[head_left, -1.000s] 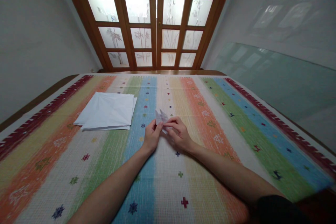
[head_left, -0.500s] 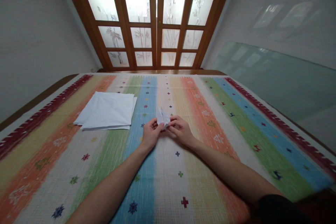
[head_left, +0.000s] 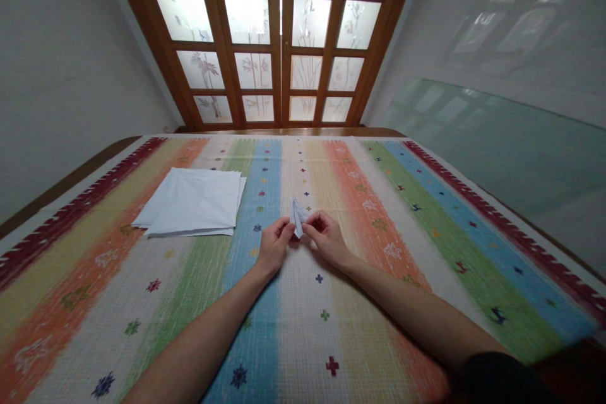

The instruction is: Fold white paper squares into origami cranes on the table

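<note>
A small folded piece of white paper (head_left: 298,216), narrow and pointed at its top, is held up over the middle of the table. My left hand (head_left: 275,241) pinches its lower left edge between thumb and fingers. On the other side my right hand (head_left: 326,237) grips the lower right part, thumb towards me. The fingertips behind the paper are partly hidden, and its inner folds are too small to make out.
A stack of white paper sheets (head_left: 194,202) lies to the left on a striped tablecloth (head_left: 379,341). Beyond the table's far edge stand wooden doors with frosted panes (head_left: 258,72). A greenish glass panel (head_left: 497,145) leans along the right wall.
The folded paper has become narrower, its left part turned in towards the right. My left fingers have shifted slightly along its edge; both hands stay in nearly the same place.
</note>
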Available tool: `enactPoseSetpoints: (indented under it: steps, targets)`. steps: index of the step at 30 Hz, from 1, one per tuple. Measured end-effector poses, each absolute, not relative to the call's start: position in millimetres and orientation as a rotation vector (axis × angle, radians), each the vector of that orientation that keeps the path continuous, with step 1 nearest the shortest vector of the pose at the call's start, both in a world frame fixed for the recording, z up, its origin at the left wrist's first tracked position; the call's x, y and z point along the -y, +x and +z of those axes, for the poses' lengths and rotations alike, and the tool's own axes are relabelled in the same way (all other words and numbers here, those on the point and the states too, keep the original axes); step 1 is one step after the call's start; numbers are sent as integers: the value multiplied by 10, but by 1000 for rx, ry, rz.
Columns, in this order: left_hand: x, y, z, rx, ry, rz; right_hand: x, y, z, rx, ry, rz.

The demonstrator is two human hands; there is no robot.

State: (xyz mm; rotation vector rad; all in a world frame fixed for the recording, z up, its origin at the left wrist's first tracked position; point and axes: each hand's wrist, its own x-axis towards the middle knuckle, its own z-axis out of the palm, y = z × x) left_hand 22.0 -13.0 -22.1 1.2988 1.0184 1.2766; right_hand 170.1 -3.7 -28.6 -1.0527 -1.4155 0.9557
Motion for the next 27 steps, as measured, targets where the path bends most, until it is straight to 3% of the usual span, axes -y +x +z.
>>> enactPoseSetpoints:
  steps: [10, 17, 27]
  targets:
    - [124, 246, -311, -1044, 1369, 1467, 4, 1705, -304, 1338, -986, 1004]
    - [138, 207, -281, -1142, 1579, 1402, 9, 1686, -309, 1254, -933, 1018]
    - [83, 204, -261, -1124, 1347, 1430, -1, 1717, -334, 1311, -924, 1133]
